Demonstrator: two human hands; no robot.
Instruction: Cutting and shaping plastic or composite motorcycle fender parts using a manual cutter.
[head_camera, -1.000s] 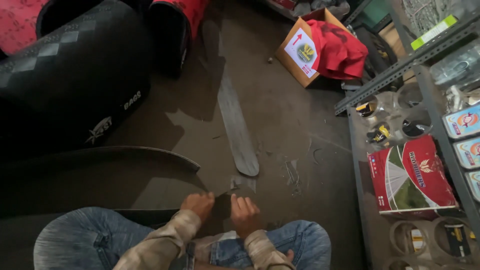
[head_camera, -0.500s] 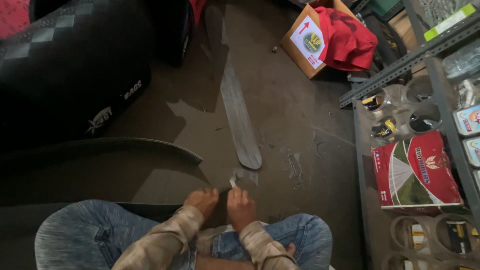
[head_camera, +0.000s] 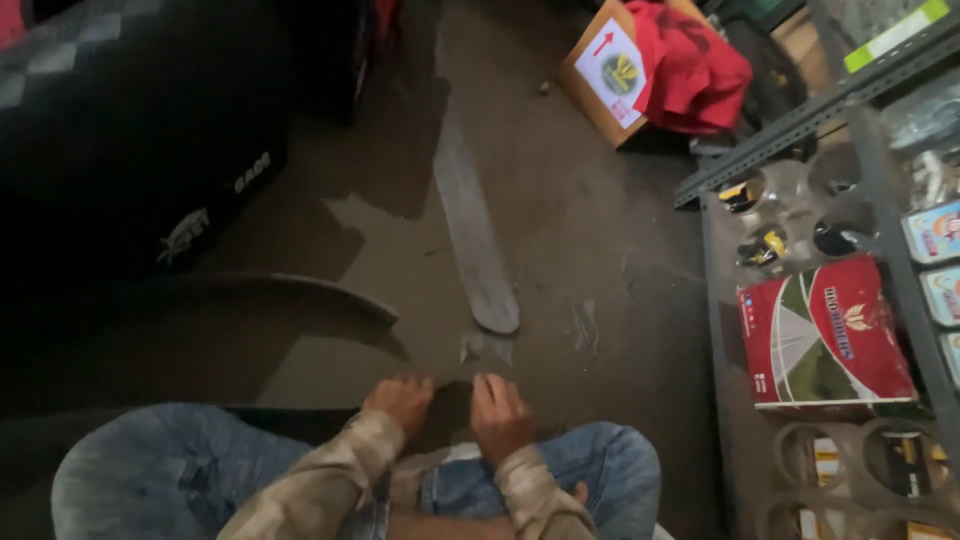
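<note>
We see both hands low over the concrete floor (head_camera: 560, 230), between the knees — the left hand (head_camera: 402, 402) and right hand (head_camera: 500, 415) curled, fingers bent down; whether they pinch anything we cannot tell. Just beyond them lies a small grey scrap (head_camera: 487, 346), touching the long flat strip (head_camera: 470, 225) — near the metal shelf's (head_camera: 790, 125) edge.

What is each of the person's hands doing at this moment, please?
Left hand: fingers curled, low by the knees; whether it holds anything cannot be told.
Right hand: fingers curled, beside the left; any grip cannot be told.
</note>
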